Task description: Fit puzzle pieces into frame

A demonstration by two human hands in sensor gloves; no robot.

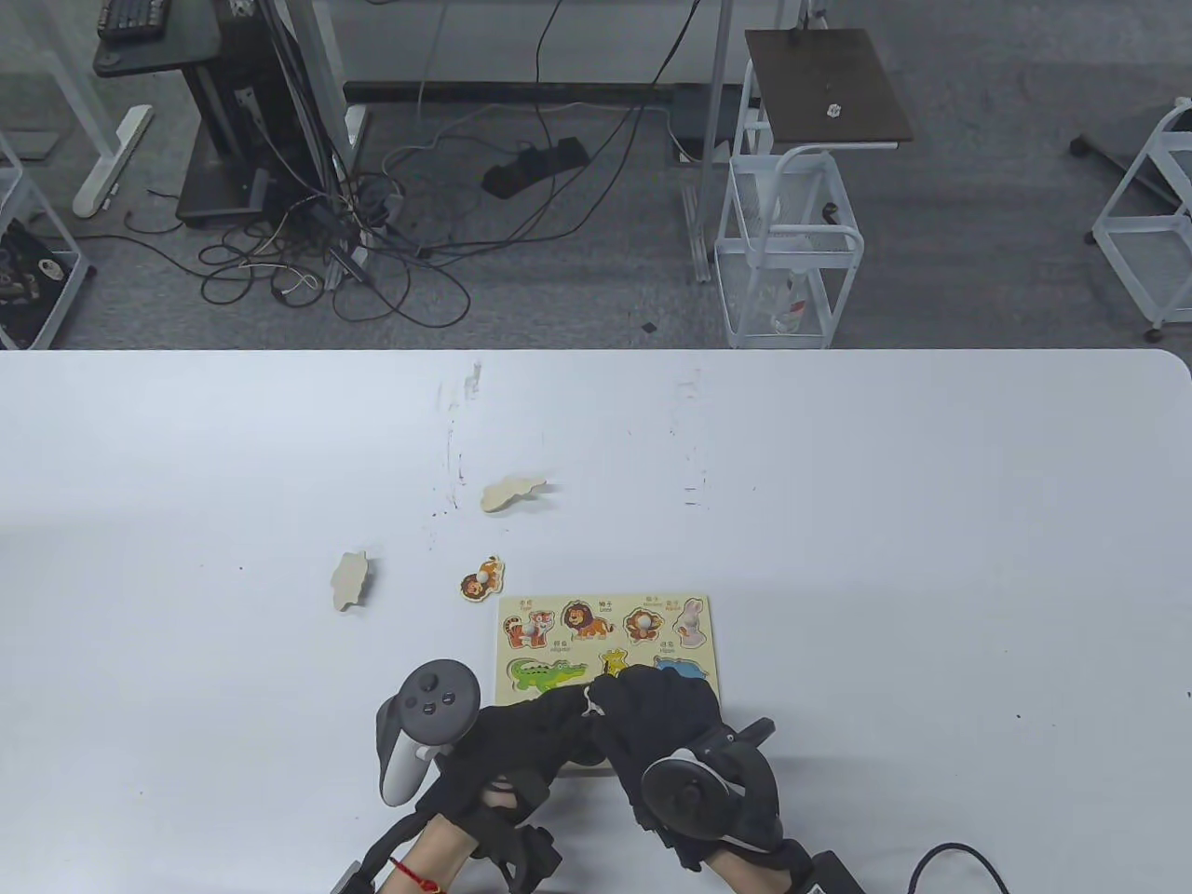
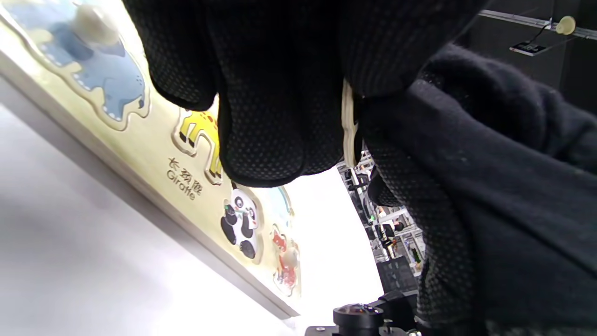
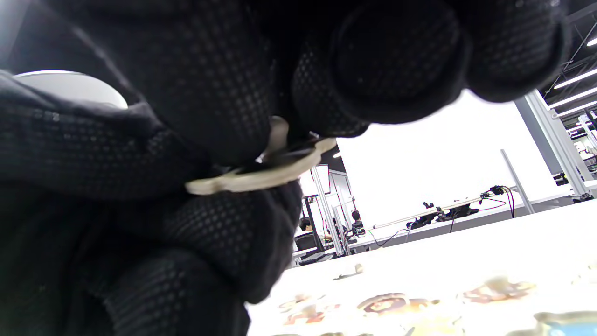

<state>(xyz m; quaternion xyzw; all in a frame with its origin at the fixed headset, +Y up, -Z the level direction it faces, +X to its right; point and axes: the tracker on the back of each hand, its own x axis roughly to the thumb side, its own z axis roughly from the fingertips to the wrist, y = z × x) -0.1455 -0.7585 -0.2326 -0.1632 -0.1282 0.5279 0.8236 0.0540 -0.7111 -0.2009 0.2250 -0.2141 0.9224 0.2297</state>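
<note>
A thin piece (image 3: 261,175) is pinched edge-on between the gloved fingers of the right hand (image 1: 666,722), above the near edge of the frame (image 1: 507,694); the fingertips of the left hand (image 1: 521,736) are pressed against the same piece, though whether they are curled round it cannot be told. Its printed face is hidden, so the matching recess cannot be named. The piece is best turned face up, levelled flat over its recess and lowered only once its outline agrees; the frame may be steadied by the left hand. Seated in the frame are a crocodile (image 1: 548,674), giraffe (image 2: 201,135), panda (image 2: 240,221) and, farther, a lion (image 1: 586,620). Beyond the frame, loose on the table (image 1: 931,484), one piece lies face up (image 1: 481,578) and two face down (image 1: 349,579), (image 1: 510,493).
</note>
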